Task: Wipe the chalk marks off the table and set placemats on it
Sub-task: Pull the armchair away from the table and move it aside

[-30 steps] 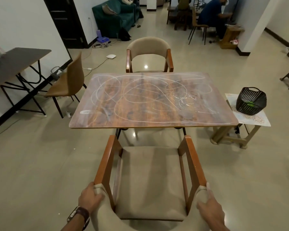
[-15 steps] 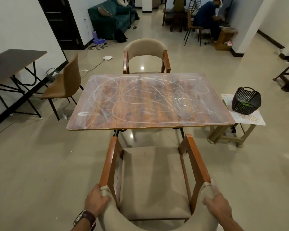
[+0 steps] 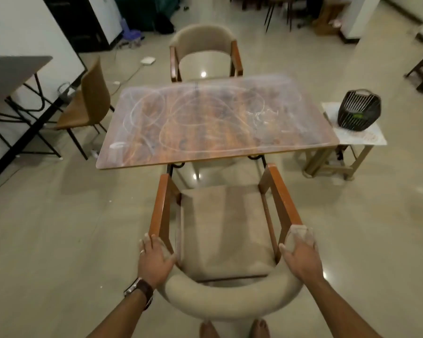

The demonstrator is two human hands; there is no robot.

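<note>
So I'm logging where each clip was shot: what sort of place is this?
Probably a home's open living and dining room: a wooden dining table scrawled with chalk, padded armchairs at either end, and a dark green sofa at the back.

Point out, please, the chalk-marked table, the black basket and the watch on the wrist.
Table (image 3: 230, 132): head view, middle of tabletop.
Black basket (image 3: 357, 111): head view, front wall.
Watch (image 3: 142, 290): head view, strap.
</note>
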